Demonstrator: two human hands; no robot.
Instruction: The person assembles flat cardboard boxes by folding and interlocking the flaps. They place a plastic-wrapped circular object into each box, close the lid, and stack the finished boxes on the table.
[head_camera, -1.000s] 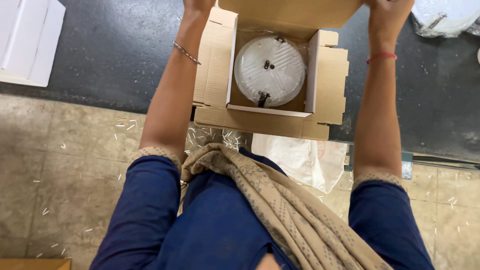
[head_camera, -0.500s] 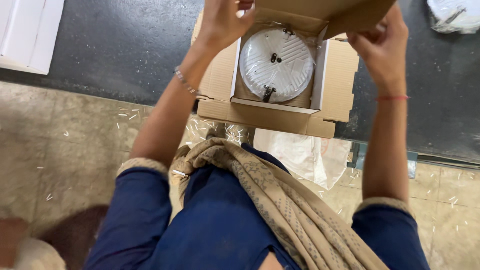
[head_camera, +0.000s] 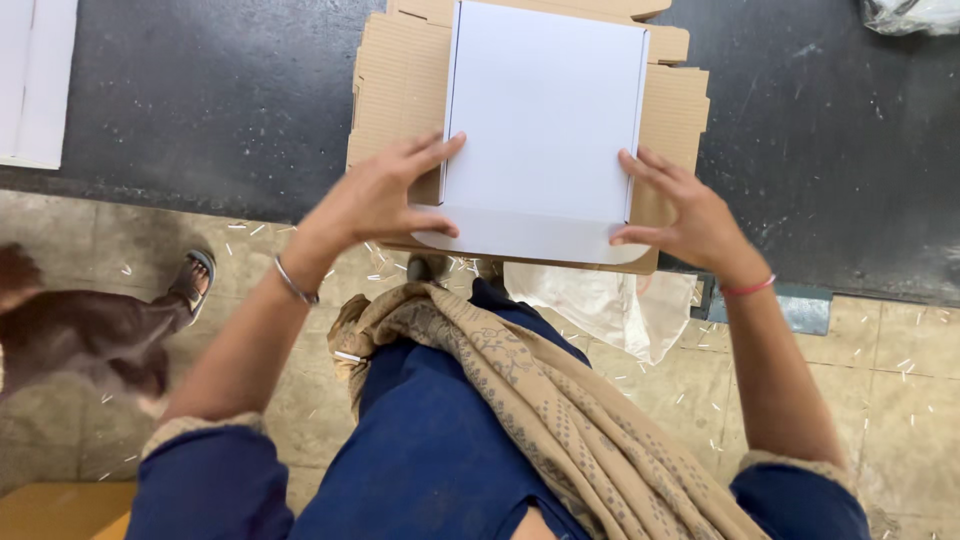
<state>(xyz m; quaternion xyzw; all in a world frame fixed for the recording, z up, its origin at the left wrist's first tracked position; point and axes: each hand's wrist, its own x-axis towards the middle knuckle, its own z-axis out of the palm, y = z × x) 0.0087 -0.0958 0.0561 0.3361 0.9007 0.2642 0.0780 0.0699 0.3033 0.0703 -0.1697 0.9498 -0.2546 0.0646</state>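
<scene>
Both flaps now folded shut, the white lid (head_camera: 545, 120) hides the round fixture; my left hand (head_camera: 375, 195) and right hand (head_camera: 690, 215), fingers spread wide, press its front edge onto the cardboard box (head_camera: 672, 110).

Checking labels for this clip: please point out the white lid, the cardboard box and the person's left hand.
white lid (head_camera: 545, 110), head view, middle of its flat top.
cardboard box (head_camera: 395, 90), head view, brown flap left of the lid.
left hand (head_camera: 375, 200), head view, back of the hand.
</scene>
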